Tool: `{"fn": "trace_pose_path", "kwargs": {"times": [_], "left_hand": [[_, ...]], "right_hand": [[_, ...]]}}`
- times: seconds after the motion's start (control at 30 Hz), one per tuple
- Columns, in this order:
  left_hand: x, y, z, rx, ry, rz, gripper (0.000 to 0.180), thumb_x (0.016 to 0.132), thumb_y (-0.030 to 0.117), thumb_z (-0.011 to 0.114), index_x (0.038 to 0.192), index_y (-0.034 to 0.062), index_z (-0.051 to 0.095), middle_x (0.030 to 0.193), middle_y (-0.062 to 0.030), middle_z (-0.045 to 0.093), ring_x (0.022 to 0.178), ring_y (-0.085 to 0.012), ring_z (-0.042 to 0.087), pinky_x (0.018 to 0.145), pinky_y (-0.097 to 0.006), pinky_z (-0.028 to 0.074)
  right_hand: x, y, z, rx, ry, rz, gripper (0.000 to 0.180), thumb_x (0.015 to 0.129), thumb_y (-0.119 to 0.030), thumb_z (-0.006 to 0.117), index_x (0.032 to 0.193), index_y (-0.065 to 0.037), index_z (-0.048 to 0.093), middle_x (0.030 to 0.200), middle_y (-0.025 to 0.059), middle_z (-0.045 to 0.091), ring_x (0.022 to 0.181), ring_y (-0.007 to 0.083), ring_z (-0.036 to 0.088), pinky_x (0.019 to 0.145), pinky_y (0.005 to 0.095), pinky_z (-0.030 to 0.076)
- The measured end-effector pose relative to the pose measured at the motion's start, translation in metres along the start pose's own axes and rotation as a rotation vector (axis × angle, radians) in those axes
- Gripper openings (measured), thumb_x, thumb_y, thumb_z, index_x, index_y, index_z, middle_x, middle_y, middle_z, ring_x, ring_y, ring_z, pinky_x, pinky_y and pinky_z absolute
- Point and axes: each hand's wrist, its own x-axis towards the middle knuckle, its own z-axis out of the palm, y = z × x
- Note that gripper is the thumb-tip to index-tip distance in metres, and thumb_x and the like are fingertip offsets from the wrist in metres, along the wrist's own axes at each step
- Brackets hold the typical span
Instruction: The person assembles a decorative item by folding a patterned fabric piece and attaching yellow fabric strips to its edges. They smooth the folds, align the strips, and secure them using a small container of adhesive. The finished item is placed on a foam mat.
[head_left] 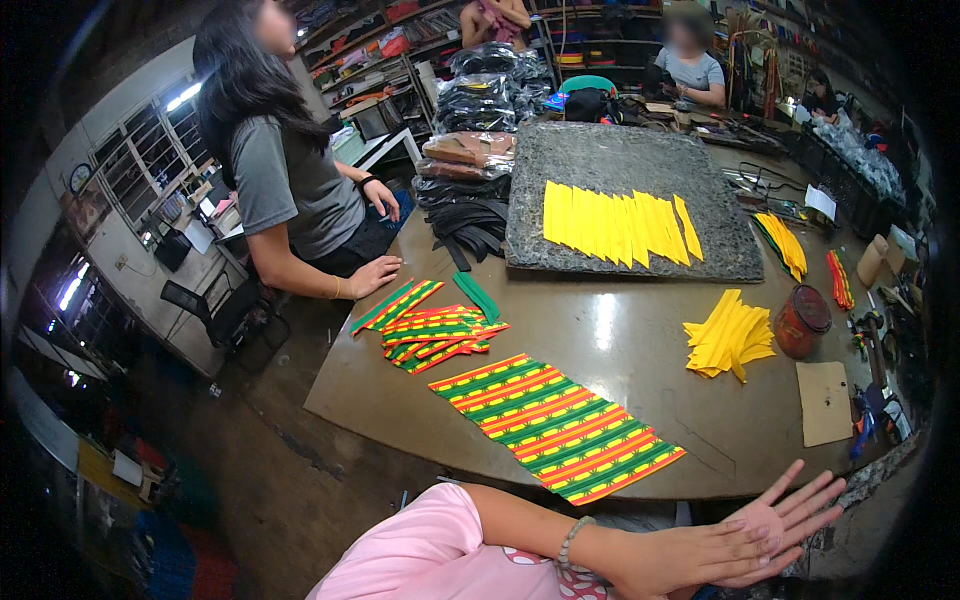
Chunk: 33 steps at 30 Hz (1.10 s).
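Note:
My left hand, with a beaded bracelet at its wrist, reaches across at the lower right. Its outstretched fingers lie against the palm of my right hand, whose fingers are spread. Neither hand shows anything held; both are just off the table's front edge. Nearest on the table lies a sheet of striped strips side by side, in green, yellow and red. Farther left is a loose heap of similar strips beside a short green piece. To the right lies a fanned pile of yellow strips.
A dark speckled board bears a row of yellow strips. A dark red jar and a tan card stand and lie at right. At left, a person in grey rests a hand on the table. Wrapped bundles stack behind.

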Motion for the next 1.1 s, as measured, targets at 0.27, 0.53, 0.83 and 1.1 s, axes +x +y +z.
{"fn": "trace_pose_path", "kwargs": {"times": [0.27, 0.53, 0.83, 1.1], "left_hand": [[0.041, 0.004, 0.006, -0.782, 0.156, 0.071, 0.088, 0.095, 0.076, 0.032, 0.163, 0.0201, 0.022, 0.170, -0.0125, 0.007, 0.157, -0.0336, 0.001, 0.119, -0.063, -0.013], [-0.033, 0.014, -0.017, 0.935, -0.269, -0.179, 0.074, 0.098, 0.063, 0.041, 0.158, 0.0197, 0.037, 0.171, -0.0135, 0.003, 0.155, -0.0464, -0.006, 0.114, -0.072, -0.011], [-0.045, 0.029, -0.060, -0.209, 0.212, -0.790, 0.072, 0.107, 0.057, 0.026, 0.165, 0.0190, 0.007, 0.169, -0.0218, 0.000, 0.154, -0.0487, -0.004, 0.123, -0.058, 0.004], [-0.055, 0.024, -0.045, 0.770, -0.010, -0.202, 0.056, 0.100, 0.057, 0.049, 0.149, 0.0314, 0.051, 0.170, -0.0131, 0.014, 0.157, -0.0407, 0.002, 0.120, -0.064, -0.008]], "right_hand": [[-0.029, 0.015, -0.020, 0.007, -0.147, -0.017, 0.081, 0.100, -0.068, 0.031, 0.165, -0.025, 0.007, 0.172, 0.0114, -0.003, 0.157, 0.0365, -0.003, 0.122, 0.0652, 0.000], [-0.002, 0.046, 0.031, 0.363, -0.413, 0.668, 0.084, 0.099, -0.071, 0.032, 0.164, -0.028, 0.000, 0.171, 0.0140, -0.002, 0.157, 0.0387, -0.002, 0.122, 0.0653, 0.004], [-0.039, 0.045, 0.011, -1.094, 0.195, -0.024, 0.080, 0.103, -0.063, 0.024, 0.163, -0.011, 0.012, 0.171, 0.0128, 0.008, 0.156, 0.0380, 0.004, 0.124, 0.0580, 0.001], [-0.027, 0.047, -0.031, -0.116, 0.211, 0.868, 0.086, 0.101, -0.062, 0.033, 0.162, -0.004, 0.013, 0.169, 0.0217, 0.004, 0.156, 0.0425, 0.003, 0.126, 0.0530, 0.001]]}}
